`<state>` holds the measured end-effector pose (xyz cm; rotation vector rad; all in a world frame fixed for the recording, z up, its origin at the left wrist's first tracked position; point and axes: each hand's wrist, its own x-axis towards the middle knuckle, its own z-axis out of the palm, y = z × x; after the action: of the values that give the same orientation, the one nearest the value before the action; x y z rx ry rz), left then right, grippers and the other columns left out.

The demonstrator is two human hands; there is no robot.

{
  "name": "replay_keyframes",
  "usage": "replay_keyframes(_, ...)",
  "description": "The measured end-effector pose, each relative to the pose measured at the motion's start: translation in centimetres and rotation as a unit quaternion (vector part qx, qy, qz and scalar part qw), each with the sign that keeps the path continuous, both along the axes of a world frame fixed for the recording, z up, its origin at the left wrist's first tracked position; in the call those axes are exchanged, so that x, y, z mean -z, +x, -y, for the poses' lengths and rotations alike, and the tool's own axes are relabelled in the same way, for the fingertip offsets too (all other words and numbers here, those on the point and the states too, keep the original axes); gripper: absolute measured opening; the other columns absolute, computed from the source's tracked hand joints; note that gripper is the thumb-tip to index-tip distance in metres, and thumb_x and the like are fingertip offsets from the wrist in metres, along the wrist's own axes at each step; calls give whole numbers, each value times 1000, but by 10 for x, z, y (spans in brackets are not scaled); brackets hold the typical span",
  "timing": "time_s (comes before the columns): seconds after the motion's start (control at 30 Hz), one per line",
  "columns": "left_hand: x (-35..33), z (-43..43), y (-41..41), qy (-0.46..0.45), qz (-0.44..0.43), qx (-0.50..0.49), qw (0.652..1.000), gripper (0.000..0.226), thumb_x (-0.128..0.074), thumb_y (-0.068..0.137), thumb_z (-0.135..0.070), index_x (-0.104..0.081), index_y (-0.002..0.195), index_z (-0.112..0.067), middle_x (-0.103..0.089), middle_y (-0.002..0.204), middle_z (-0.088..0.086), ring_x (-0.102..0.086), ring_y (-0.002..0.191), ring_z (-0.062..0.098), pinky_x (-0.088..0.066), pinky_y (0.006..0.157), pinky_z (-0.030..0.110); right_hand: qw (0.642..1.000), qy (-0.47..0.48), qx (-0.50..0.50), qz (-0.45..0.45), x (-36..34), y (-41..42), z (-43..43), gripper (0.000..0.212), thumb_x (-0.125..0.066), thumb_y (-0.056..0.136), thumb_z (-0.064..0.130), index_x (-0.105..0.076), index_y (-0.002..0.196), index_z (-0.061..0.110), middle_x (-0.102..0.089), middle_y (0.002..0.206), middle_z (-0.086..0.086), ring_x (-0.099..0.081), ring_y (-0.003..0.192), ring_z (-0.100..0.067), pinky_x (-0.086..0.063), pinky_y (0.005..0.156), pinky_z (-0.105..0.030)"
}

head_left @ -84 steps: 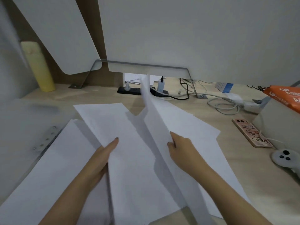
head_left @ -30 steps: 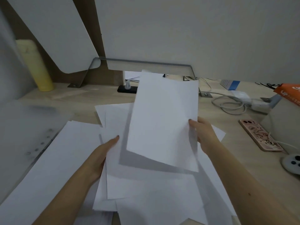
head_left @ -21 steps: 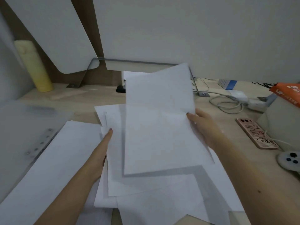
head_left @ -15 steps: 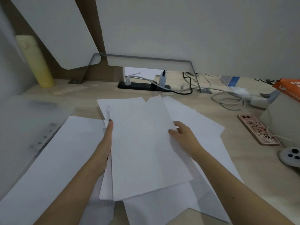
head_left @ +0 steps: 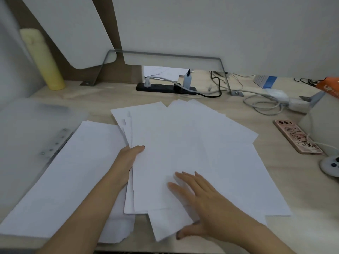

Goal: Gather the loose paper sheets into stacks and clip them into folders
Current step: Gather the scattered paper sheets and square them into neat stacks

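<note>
The sheet held up a moment ago is now laid on the fanned pile of sheets (head_left: 183, 143) mid-desk, pressed flat by the open right hand (head_left: 205, 206) and steadied at its edge by the left hand (head_left: 128, 162), so squaring is judged next.

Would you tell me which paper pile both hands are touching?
The fanned middle pile: left hand at its edge, right hand flat on top. The left pile lies untouched.
</note>
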<state>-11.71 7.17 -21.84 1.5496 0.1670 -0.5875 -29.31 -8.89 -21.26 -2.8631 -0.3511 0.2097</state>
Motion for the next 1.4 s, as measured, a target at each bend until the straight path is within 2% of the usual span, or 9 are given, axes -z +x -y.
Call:
replay_keyframes(0.17,1,5,-12,-24,17,1,1000,23,-54,92,-13,-57,115,-10,-66,98,6,-63,86,22,-51,69,30,991,-3,91,100,18,16,-18,87,-20,75,80,-38,137,21,-44,142,-4,-46,129,-20,-26,107,-26)
replay_keyframes(0.33,-7,4,-14,19,97,29,995,34,-49,94,-7,-52,126,-16,-63,116,3,-61,101,22,-48,84,31,968,204,139,42,0,32,-12,111,-23,55,89,-26,144,24,-23,148,12,-18,137,-3,-3,103,-2)
replay_keyframes(0.5,-36,5,-16,-11,241,63,968,35,-49,95,-12,-49,123,-33,-60,117,-17,-59,106,2,-44,89,20,826,382,396,125,-37,48,65,82,-62,78,48,-25,145,18,-25,152,0,-25,139,-13,-19,108,-22)
replay_keyframes(0.63,-57,13,-18,-77,295,123,945,37,-51,95,-13,-52,117,-41,-65,114,-24,-60,103,-9,-50,84,12,745,558,362,48,-61,47,115,100,-70,63,56,-28,145,19,-49,140,1,-48,127,-16,-36,107,-37)
replay_keyframes(0.73,-67,22,-18,-85,307,157,935,37,-53,93,-12,-54,116,-40,-65,115,-24,-59,106,-8,-49,85,11,754,585,291,66,-79,49,122,48,-64,77,27,-57,122,11,-69,112,-3,-65,103,-21,-51,88,-34)
replay_keyframes(0.83,-77,30,-13,-93,292,156,939,33,-56,90,-7,-60,108,-34,-71,100,-22,-65,95,-3,-52,77,12,731,621,264,99,-97,45,129,29,-61,74,14,-65,102,11,-75,91,4,-69,84,-14,-55,67,-20)
replay_keyframes(1.03,-109,42,-6,-100,336,169,921,29,-70,80,-10,-63,95,-33,-73,85,-21,-68,83,0,-55,73,17,753,603,242,108,-117,40,135,32,-76,61,27,-73,93,20,-74,101,1,-71,89,-13,-58,72,-23)
replay_keyframes(1.13,-125,48,-8,-129,355,154,913,30,-70,78,-9,-61,93,-34,-72,81,-24,-68,78,-3,-54,69,15,758,598,228,125,-125,41,133,55,-86,42,47,-76,92,24,-74,102,2,-70,93,-14,-56,72,-21)
replay_keyframes(1.4,-138,47,-10,-190,336,155,909,27,-64,81,-3,-62,96,-26,-74,81,-20,-69,78,-2,-52,62,11,733,633,200,149,-142,39,128,71,-88,41,46,-69,103,17,-72,108,0,-69,97,-15,-55,71,-22)
